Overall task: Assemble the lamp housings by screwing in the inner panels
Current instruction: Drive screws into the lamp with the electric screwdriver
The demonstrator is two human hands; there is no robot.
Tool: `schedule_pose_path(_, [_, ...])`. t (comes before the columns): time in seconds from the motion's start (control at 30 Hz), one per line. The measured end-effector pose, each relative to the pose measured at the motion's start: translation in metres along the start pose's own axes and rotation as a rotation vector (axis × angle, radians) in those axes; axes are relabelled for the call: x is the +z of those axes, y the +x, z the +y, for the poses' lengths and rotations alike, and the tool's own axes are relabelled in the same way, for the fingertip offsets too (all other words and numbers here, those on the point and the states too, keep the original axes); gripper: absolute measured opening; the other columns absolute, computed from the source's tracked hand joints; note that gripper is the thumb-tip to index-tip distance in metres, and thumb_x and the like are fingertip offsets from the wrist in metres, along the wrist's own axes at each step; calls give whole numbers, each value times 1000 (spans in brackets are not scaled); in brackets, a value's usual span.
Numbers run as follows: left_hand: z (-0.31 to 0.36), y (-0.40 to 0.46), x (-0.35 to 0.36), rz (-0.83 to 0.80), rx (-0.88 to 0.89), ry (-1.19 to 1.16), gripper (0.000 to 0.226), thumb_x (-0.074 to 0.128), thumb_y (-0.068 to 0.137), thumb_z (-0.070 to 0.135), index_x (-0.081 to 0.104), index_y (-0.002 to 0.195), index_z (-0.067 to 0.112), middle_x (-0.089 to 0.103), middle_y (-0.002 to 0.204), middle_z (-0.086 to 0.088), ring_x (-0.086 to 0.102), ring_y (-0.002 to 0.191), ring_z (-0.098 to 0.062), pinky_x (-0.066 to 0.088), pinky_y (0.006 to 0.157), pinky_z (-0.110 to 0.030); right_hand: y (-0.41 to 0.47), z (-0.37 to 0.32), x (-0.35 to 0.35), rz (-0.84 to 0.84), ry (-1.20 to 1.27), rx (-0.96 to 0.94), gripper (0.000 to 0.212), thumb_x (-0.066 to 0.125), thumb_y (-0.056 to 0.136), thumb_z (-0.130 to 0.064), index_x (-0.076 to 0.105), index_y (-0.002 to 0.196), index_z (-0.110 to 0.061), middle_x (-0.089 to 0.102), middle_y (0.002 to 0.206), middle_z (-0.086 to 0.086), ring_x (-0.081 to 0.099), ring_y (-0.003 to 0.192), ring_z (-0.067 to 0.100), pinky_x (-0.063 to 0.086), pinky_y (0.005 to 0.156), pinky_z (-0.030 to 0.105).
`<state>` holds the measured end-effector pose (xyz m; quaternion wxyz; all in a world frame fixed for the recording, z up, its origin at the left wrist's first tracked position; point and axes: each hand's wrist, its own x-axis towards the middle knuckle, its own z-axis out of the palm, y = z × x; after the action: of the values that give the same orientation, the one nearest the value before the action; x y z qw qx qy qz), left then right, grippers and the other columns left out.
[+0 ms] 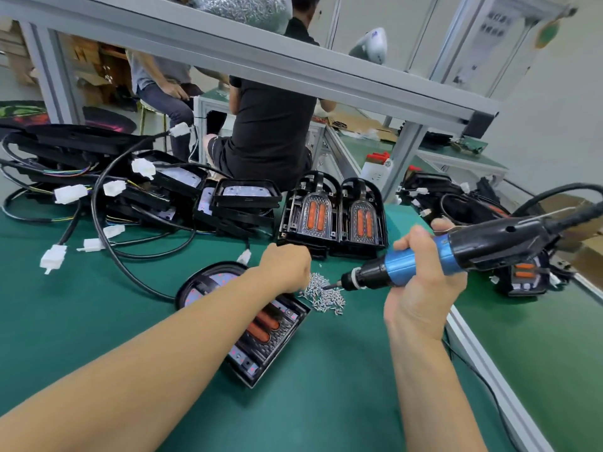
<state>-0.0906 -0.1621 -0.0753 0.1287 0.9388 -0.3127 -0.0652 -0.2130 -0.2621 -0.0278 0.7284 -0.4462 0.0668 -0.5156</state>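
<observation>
A black lamp housing (261,347) with an orange-lensed inner panel lies flat on the green mat (81,305), partly under my left forearm. Just past it lies a pile of small silver screws (323,293). My left hand (287,265) reaches over the housing to the pile's left edge, its fingers curled down and hidden from view. My right hand (421,282) grips a blue and black electric screwdriver (456,256), whose bit tip touches the screw pile.
Two housings with orange lenses (332,216) stand propped behind the screws. A heap of black housings, cables and white connectors (114,190) fills the left. More housings (525,275) sit at the right by the table edge. People sit beyond the bench frame (261,57).
</observation>
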Motion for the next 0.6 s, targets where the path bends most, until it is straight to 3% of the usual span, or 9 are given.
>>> schedule_pose_path(0.07, [-2,7,5,-65,-32,76,14,70,80,12,60,76,21,72,91,-2,63,95,-23,31,102,-40,2,0,-4,-27,-28,-40,24,66,78,-4,53,95,-17,58,63,-10,56,61,13,48,70,27])
schedule_pose_path(0.17, [-3,11,6,-143,-52,142,27,77,75,18,52,65,19,71,95,-4,61,98,-25,29,100,-40,8,2,-9,-27,-48,-39,29,70,71,-14,55,95,-18,59,64,-10,57,61,13,49,71,26])
schedule_pose_path(0.4, [-1,11,2,-207,-59,154,35,74,75,11,44,58,14,67,83,-8,60,99,-29,30,101,-42,7,5,-10,-17,-79,-30,25,66,74,-8,53,95,-15,59,61,-10,56,62,14,47,75,31])
schedule_pose_path(0.5, [-5,4,-3,-154,-24,-125,6,68,78,7,69,72,9,72,90,1,59,90,-20,32,96,-37,10,1,-10,-22,-9,4,26,66,73,-8,54,93,-16,57,60,-8,56,60,14,48,72,30])
schedule_pose_path(0.6, [-16,-18,-15,-36,61,-709,9,73,79,12,76,74,18,72,76,14,61,76,-7,47,81,-29,9,-8,-8,-12,81,23,22,62,75,-6,53,92,-18,54,59,-8,54,56,10,48,66,23])
